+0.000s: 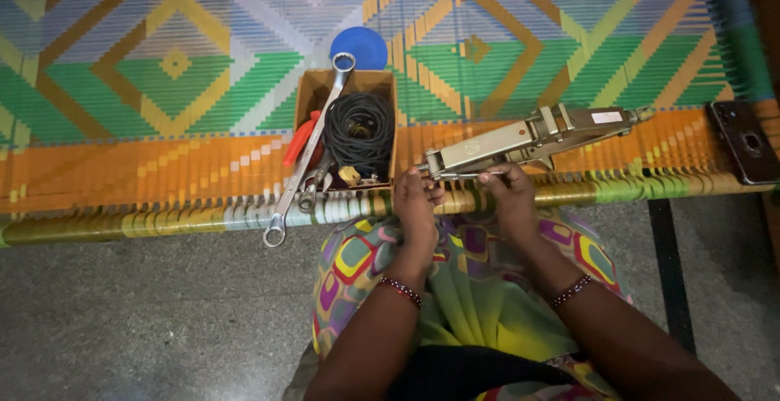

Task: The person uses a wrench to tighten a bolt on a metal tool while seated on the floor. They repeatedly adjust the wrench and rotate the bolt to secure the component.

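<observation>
Your left hand (416,202) and right hand (510,198) reach forward side by side — fingers curled around the near end of the folded metal jack (528,139), lying flat on the woven cot (162,84).

Both your forearms reach forward, close together, a beaded band on each wrist. Your left hand (416,203) and right hand (510,199) are curled, fingertips pointing forward.

Box (347,84) of tools left of the scissor jack (528,137), disc (360,45) behind it, phone (743,141) far right.
</observation>
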